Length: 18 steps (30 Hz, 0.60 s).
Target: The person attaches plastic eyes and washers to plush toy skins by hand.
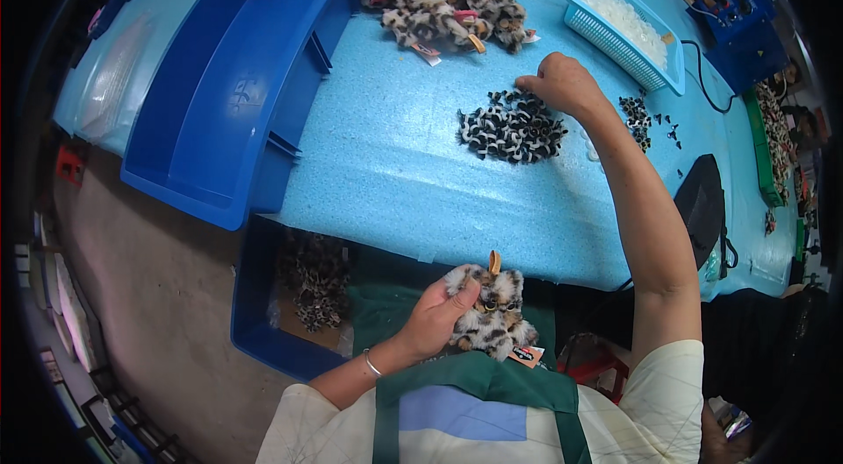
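Note:
My left hand [439, 315] grips a small spotted plush toy [499, 323] in front of my apron, its thumb pressed on the fur. The toy has yellow-rimmed eyes, an orange loop on top and a paper tag at its lower right. My right hand [566, 82] reaches across the table to the far edge of a pile of small black-and-white pieces [509, 132]. Its fingers are closed together, and whatever is between them cannot be made out.
A large blue bin [211, 104] stands on the left of the blue table [378, 192]. Spotted plush toys [448, 3] are heaped at the back. A light blue basket [628, 60] holds translucent pieces. Small dark pieces [636, 123] lie right of my forearm. Below, another bin [255, 323] holds spotted plush.

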Tool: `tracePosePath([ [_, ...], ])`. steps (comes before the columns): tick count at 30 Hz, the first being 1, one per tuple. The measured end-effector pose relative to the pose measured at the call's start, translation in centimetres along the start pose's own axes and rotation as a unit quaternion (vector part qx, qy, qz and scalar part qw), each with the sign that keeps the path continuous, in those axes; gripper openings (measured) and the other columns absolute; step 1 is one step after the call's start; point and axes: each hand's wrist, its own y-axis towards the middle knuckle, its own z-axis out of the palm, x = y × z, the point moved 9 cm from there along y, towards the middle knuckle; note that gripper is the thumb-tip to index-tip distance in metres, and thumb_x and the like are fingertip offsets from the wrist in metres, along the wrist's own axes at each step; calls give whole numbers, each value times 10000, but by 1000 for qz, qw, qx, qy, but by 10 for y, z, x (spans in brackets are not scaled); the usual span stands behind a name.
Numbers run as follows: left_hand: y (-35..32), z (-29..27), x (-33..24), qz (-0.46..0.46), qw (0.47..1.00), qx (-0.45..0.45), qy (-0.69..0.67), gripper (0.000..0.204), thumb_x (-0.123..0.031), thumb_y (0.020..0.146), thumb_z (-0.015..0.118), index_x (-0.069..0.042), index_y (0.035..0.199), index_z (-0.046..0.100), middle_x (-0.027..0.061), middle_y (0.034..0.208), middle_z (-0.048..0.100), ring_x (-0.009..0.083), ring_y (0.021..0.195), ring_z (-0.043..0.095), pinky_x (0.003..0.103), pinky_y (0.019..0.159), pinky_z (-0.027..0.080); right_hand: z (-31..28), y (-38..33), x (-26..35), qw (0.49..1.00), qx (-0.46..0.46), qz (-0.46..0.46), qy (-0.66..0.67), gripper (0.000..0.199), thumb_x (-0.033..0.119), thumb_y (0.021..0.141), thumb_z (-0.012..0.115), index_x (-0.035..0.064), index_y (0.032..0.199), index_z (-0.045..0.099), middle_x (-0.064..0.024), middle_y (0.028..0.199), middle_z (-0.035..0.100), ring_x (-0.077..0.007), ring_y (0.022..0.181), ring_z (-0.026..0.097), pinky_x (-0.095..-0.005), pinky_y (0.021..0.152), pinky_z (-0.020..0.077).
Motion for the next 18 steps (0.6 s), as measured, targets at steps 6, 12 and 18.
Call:
tracePosePath([
  [6,-1,-1,2,-21,999,-10,-38,340,-238,1010,404,22,1210,492,90,1130,592,133,1010,583,275,893,475,-7,-6,-10,995,-21,-44,83,266,232,755,726,6,884,673,-164,841,674,-274,793,650,-370,698,501],
  [12,1,1,-4,5,998,-40,-39,350,-179,996,377,64,1235,458,175,1183,576,252,1104,575,391,951,474,-52,-116,-1,893,-175,-230,344,143,128,828,676,42,938,642,-67,877,638,-165,804,615,-304,713,470],
  [18,8,14,-12,-3,998,-47,43,354,-242,1000,417,52,1188,477,164,1137,594,241,1003,615,375,891,498,-39,-229,10,853,-175,-246,425,108,77,845,632,12,899,565,-113,819,591,-268,738,593,-363,675,456],
])
